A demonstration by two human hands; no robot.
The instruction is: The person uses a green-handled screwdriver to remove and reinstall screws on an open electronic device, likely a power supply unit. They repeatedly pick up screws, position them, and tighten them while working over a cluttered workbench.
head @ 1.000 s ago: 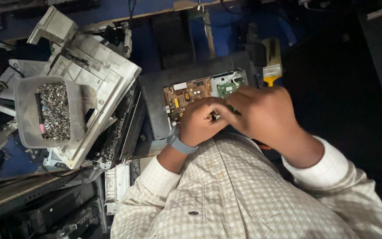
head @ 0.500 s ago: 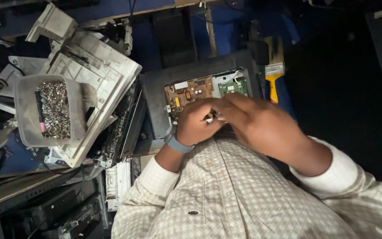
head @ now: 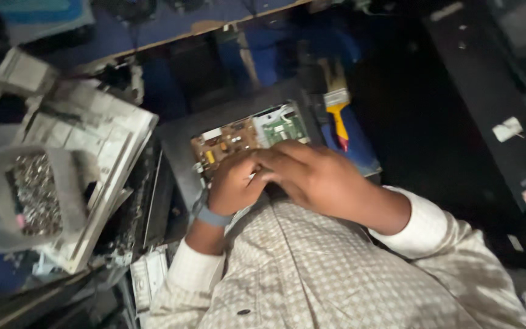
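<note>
left hand (head: 234,186) and right hand (head: 312,176) hide the circuit board's (head: 226,143) near edge; picture blurred.

Single head view, steeply downward, close above cluttered workbench (head: 171,36)

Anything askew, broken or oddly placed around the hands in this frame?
Yes. Pale casing panels lie tilted and overlapping at left, with a tub of small metal parts sitting on them. Both hands, left hand and right hand, meet over the exposed circuit boards.

Left hand (head: 234,186) curled, right hand (head: 318,176) folded over its fingertips.
</note>
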